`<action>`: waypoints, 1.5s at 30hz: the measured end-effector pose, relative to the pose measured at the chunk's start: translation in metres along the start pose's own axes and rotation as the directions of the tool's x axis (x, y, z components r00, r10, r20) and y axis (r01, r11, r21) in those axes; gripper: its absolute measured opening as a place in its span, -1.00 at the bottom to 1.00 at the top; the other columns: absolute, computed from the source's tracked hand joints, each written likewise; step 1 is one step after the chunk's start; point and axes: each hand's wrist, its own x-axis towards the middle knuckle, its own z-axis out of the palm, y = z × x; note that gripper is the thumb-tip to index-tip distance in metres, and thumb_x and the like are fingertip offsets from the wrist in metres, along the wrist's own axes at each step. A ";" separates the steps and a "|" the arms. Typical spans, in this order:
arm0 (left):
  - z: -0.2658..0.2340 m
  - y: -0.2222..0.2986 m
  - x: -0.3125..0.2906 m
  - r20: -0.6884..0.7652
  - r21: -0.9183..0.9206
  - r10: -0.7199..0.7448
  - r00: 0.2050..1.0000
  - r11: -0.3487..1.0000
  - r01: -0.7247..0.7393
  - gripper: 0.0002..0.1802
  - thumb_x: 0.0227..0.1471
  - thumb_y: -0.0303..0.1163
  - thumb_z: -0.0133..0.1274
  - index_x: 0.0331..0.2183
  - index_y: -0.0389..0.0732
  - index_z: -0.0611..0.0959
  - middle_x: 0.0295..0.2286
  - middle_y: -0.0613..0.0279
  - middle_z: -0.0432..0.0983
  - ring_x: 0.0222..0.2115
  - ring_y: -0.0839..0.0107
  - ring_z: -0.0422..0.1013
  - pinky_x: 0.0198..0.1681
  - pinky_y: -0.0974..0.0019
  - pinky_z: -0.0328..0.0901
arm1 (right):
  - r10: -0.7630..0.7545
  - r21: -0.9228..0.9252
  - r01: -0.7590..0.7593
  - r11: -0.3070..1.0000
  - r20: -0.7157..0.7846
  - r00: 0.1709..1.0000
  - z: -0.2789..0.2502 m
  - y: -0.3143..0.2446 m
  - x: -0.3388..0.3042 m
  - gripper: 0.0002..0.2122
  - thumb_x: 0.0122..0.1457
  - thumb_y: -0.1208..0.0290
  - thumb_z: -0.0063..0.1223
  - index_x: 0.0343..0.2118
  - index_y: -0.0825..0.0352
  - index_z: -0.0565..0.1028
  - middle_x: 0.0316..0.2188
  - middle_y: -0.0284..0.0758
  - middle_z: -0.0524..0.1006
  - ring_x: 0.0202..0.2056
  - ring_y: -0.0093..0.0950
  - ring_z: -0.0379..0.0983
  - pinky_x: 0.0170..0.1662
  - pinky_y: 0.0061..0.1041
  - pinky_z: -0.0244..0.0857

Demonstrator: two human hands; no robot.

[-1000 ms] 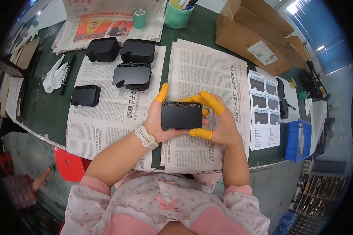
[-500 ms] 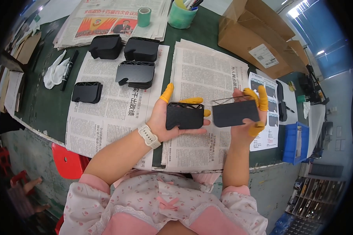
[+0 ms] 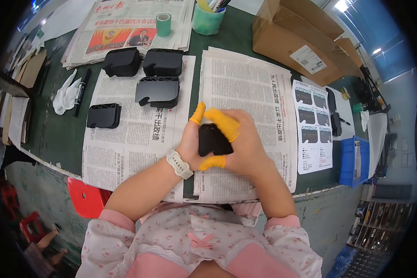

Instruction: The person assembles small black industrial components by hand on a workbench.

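Over the right-hand newspaper, my left hand point(image 3: 188, 144) holds a small stack of thin black plates point(image 3: 213, 140) with a notched edge, its thumb pointing up along the side. My right hand point(image 3: 246, 144) is closed over the right part of the same stack, fingers at its far side and thumb at its near side. Yellow finger cots cover several fingertips. The hands hide much of the stack. On the left newspaper stand several similar stacks of black plates: one stack point(image 3: 121, 62), another stack point(image 3: 162, 63), a nearer stack point(image 3: 157, 92) and a lower stack point(image 3: 103, 116).
A newspaper pile point(image 3: 125, 28) carries a green tape roll point(image 3: 163, 25) at the back. Behind stand a pen cup point(image 3: 207, 21) and a cardboard box point(image 3: 301, 44). A printed sheet point(image 3: 313, 155) and blue bin point(image 3: 353, 162) are right; a black marker point(image 3: 82, 92) lies left.
My right hand has moved left with its single black plate, bringing it onto the stack in my left hand. The two hands now meet around the plates.
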 end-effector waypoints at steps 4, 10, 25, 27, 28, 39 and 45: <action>0.011 0.001 -0.003 0.056 -0.046 -0.040 0.998 0.998 0.042 -0.01 0.10 0.52 -0.23 0.10 -0.21 0.52 0.01 -0.01 0.53 0.02 0.08 0.48 0.16 0.00 0.34 | 0.142 0.031 -0.144 0.989 0.045 0.989 -0.017 0.010 -0.006 -0.10 -0.25 -0.03 0.50 0.16 0.39 0.40 0.07 -0.12 0.49 0.19 -0.05 0.26 0.36 -0.01 -0.04; 0.013 0.001 -0.002 0.082 -0.127 -0.066 0.994 0.989 0.076 0.06 0.05 0.57 -0.21 0.13 -0.23 0.50 0.06 -0.02 0.50 0.07 0.06 0.44 0.21 -0.06 0.29 | 0.132 0.028 -0.139 0.990 0.173 0.976 -0.018 0.010 -0.008 -0.15 -0.16 0.11 0.46 0.22 0.37 0.36 -0.06 -0.25 0.58 0.07 -0.22 0.43 0.39 -0.02 -0.10; 0.027 -0.003 -0.005 -0.049 -0.030 -0.058 0.997 0.998 0.057 -0.14 0.15 0.45 -0.17 -0.07 -0.20 0.64 -0.16 0.10 0.63 -0.18 0.16 0.57 -0.05 0.11 0.45 | 0.129 0.076 -0.139 0.987 0.116 0.985 -0.019 0.004 -0.010 -0.21 -0.16 0.24 0.43 0.22 0.33 0.39 -0.14 -0.22 0.59 -0.04 -0.19 0.46 0.23 -0.22 0.21; 0.038 -0.006 -0.006 -0.005 -0.010 -0.078 0.997 0.997 0.078 -0.13 0.14 0.46 -0.17 -0.08 -0.21 0.64 -0.18 0.11 0.64 -0.21 0.17 0.57 -0.07 0.12 0.46 | 0.204 0.190 -0.222 0.956 0.108 0.973 -0.022 0.004 -0.015 -0.20 -0.17 0.26 0.47 0.22 0.32 0.39 -0.12 -0.20 0.59 -0.09 -0.16 0.50 0.10 -0.25 0.35; 0.044 -0.007 -0.009 0.034 0.007 -0.091 0.995 0.996 0.090 -0.12 0.14 0.46 -0.17 -0.08 -0.22 0.65 -0.20 0.12 0.65 -0.24 0.18 0.58 -0.10 0.13 0.46 | 0.188 0.186 -0.204 0.961 0.102 0.977 -0.025 0.004 -0.015 -0.20 -0.17 0.26 0.47 0.22 0.32 0.39 -0.12 -0.20 0.59 -0.09 -0.16 0.50 0.10 -0.25 0.35; 0.020 -0.011 -0.006 0.274 0.176 -0.044 0.961 0.984 -0.005 -0.23 0.25 0.08 0.05 0.28 -0.20 0.28 0.14 -0.22 0.33 0.17 -0.11 0.32 0.25 -0.06 0.26 | 0.325 0.296 -0.350 0.889 0.134 0.936 -0.031 0.011 -0.023 0.12 -0.42 0.18 0.70 0.31 0.35 0.27 0.10 -0.18 0.56 0.10 -0.30 0.52 0.18 -0.33 0.33; 0.025 -0.006 -0.014 0.270 0.239 -0.056 0.961 0.971 -0.011 -0.24 0.23 -0.02 0.11 0.27 -0.22 0.28 0.17 -0.30 0.31 0.16 -0.19 0.34 0.27 -0.10 0.23 | 0.303 0.396 -0.311 0.864 0.084 0.949 -0.022 0.009 -0.028 0.09 -0.36 0.18 0.68 0.31 0.37 0.26 0.07 -0.16 0.56 0.09 -0.28 0.52 0.18 -0.32 0.34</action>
